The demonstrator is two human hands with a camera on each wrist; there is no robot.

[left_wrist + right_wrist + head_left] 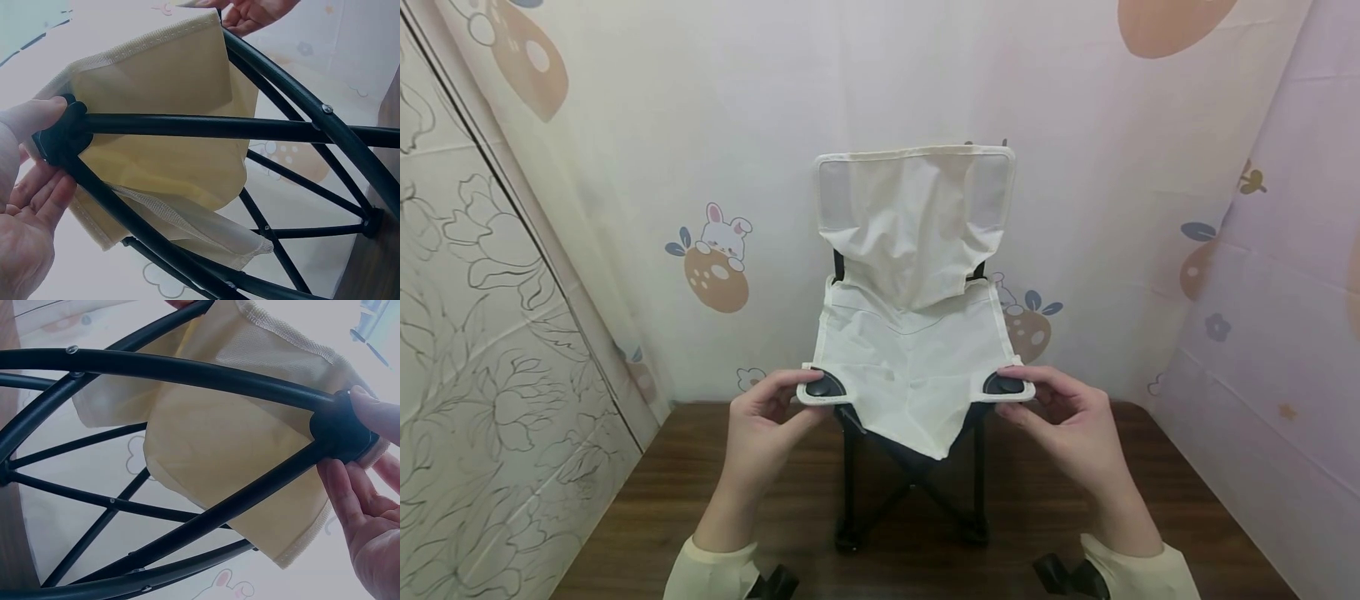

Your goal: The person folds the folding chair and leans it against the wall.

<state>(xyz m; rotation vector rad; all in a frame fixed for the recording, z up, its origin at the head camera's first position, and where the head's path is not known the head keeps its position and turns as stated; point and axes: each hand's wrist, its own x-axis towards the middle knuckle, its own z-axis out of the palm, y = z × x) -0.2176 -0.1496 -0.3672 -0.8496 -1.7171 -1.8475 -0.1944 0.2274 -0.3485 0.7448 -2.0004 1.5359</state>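
A small folding chair with a cream fabric seat and backrest stands upright, its front toward me. Thumb and fingers of my left hand pinch the front left corner; in the left wrist view they grip a black plastic joint where tubes meet. My right hand pinches the front right corner likewise, on another black joint in the right wrist view. Between the corners the fabric sags to a point. Black crossed legs stand beneath.
The chair rests on a dark brown wooden tabletop. Close behind hangs a pale curtain with rabbit and strawberry prints. A white panel with flower line drawings is on the left, and more printed cloth on the right.
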